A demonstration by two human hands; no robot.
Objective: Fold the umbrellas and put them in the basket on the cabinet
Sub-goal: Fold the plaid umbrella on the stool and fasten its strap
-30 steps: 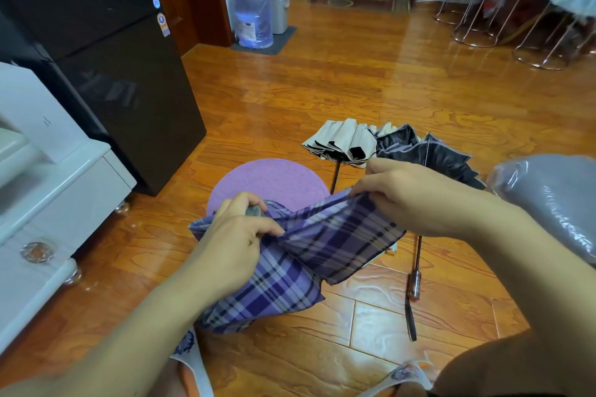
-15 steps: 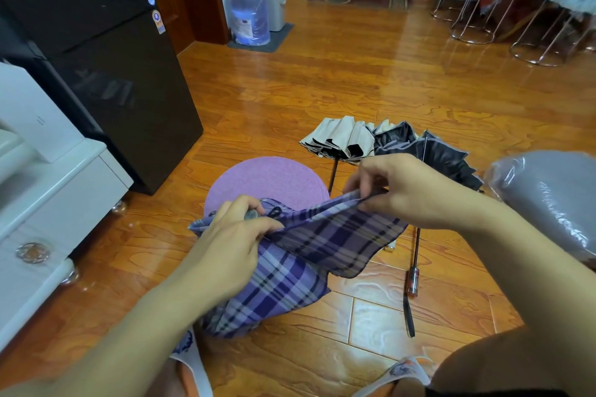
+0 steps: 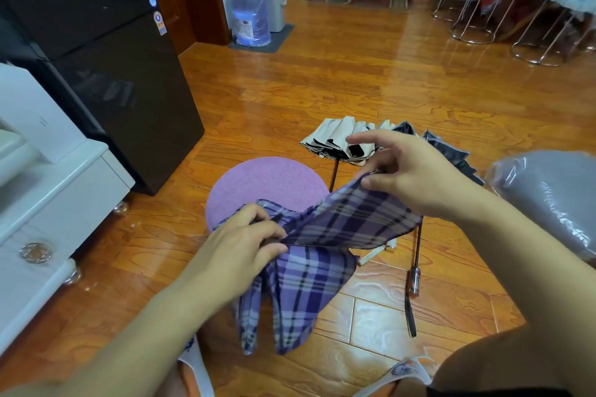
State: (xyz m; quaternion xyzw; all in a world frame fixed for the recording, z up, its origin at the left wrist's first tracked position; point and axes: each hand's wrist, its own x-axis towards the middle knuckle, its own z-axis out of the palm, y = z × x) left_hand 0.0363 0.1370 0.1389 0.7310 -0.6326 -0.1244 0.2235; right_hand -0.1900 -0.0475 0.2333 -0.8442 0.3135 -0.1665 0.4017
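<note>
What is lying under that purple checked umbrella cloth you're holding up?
Under the purple plaid umbrella show a round pink mat, wooden floor, and the thin shaft of a cream-and-black umbrella. The plaid umbrella's own shaft and handle are covered.

Umbrellas: three. One purple plaid umbrella (image 3: 322,255) sits nearest the pink mat (image 3: 258,184); one beige umbrella (image 3: 335,142) and one dark umbrella (image 3: 451,151) lie beyond the mat. Hands: two. Water bottles: one (image 3: 250,6). Mats: one.

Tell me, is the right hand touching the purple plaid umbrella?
Touching. The head view shows the right hand pinching an upper edge of the purple plaid umbrella canopy between thumb and finger, lifting the cloth.
</note>
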